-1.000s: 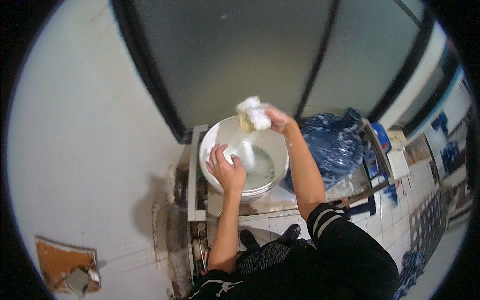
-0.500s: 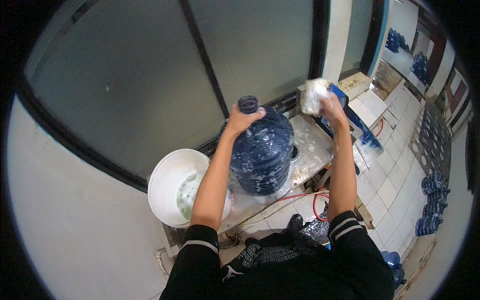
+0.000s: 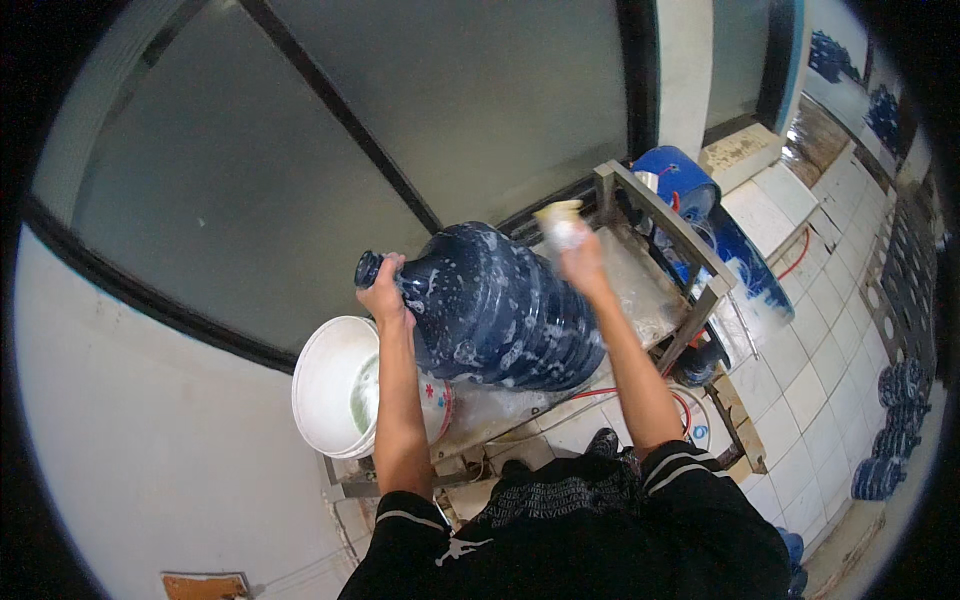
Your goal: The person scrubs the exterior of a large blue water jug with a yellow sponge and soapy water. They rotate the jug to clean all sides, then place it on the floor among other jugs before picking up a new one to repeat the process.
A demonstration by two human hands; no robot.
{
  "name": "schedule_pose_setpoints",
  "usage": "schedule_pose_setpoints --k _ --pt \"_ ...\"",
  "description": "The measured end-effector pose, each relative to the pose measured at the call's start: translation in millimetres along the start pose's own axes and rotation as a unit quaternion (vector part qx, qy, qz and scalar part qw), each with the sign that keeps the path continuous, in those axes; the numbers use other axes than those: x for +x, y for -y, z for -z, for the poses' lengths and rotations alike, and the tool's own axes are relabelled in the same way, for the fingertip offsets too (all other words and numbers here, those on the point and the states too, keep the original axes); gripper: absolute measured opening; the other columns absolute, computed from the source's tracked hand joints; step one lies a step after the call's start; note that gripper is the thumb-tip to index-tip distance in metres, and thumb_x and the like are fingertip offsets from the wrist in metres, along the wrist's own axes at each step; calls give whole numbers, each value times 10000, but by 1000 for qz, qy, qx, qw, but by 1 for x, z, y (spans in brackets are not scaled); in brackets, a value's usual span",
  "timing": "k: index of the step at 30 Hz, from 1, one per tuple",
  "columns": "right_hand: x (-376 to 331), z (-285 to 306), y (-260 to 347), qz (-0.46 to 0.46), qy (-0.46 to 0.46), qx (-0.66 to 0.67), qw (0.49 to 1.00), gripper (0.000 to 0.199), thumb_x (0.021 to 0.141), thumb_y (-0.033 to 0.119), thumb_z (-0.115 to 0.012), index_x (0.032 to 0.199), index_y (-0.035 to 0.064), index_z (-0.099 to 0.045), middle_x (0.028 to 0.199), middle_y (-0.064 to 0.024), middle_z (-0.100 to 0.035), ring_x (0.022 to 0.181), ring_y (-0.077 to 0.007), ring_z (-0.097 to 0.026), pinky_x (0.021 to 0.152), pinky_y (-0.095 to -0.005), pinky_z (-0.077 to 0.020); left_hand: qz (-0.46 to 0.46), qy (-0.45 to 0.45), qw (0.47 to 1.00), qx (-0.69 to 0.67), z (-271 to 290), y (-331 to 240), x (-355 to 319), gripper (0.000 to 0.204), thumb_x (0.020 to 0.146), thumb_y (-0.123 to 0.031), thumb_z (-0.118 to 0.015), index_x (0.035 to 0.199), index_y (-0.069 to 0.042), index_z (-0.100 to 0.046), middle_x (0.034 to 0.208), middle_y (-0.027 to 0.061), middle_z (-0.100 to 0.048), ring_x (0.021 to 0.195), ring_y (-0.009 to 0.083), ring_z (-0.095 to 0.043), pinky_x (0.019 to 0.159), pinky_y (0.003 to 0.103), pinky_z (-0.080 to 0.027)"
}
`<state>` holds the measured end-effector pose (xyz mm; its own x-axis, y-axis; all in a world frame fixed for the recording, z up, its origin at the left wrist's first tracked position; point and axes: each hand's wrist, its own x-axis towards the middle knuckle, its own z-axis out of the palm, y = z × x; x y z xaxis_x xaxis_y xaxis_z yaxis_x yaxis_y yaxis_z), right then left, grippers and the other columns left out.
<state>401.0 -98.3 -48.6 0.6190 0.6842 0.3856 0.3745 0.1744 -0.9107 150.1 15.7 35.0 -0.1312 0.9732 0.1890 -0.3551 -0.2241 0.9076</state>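
1. Bucket (image 3: 312,405): white, round, left of centre and low in the frame, with foamy liquid inside.
2. Left hand (image 3: 386,292): left of centre, fingers curled round the neck of the jug (image 3: 505,310).
3. The jug fills the frame's centre over the desk (image 3: 640,283), tilted, neck to the left, base to the lower right; dark blue, ribbed, glossy, blotched with white suds.
4. Right hand (image 3: 583,262): right of centre, holding a blurred yellow-and-white wad (image 3: 559,218) near the jug's upper side; I cannot tell whether they touch.
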Motion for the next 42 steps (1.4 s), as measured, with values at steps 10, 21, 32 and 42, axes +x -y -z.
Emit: schedule_pose_setpoints --k 10,21,32,42 --pt "-129 -82 31 179 -29 -81 980 447 864 212 -538 1282 55 -548 1486 -240 -297 1357 -453 -296 1115 -484 -242 -37 -184 981 45 29 8 12 203 738 -62 -711 855 66 -606 835 89 -627 702 174 -583 638 316 -482" --pt "52 -79 10 -110 171 -75 976 411 818 202 -569 1225 152 -594 1096 -161 -660 988 -363 -624 906 -439 -468 -18 43 999 -27 34 8 5 136 777 57 -624 895 -2 -593 894 97 -645 844 226 -645 830 329 -506" --pt "-133 -100 0 138 -177 -114 968 374 886 179 -520 1233 48 -562 1349 -236 -485 1251 -432 -438 1073 -502 -297 -12 -119 992 49 32 11 8 120 793 -14 -644 871 70 -678 910 109 -681 803 190 -648 791 297 -516" --pt "20 -74 -95 -84 93 -147 981 394 944 289 -379 1152 50 -615 1086 -223 -633 1023 -382 -601 902 -431 -457 -24 -46 998 -17 45 15 9 95 802 1 -633 892 32 -631 905 118 -655 840 205 -637 814 306 -512"
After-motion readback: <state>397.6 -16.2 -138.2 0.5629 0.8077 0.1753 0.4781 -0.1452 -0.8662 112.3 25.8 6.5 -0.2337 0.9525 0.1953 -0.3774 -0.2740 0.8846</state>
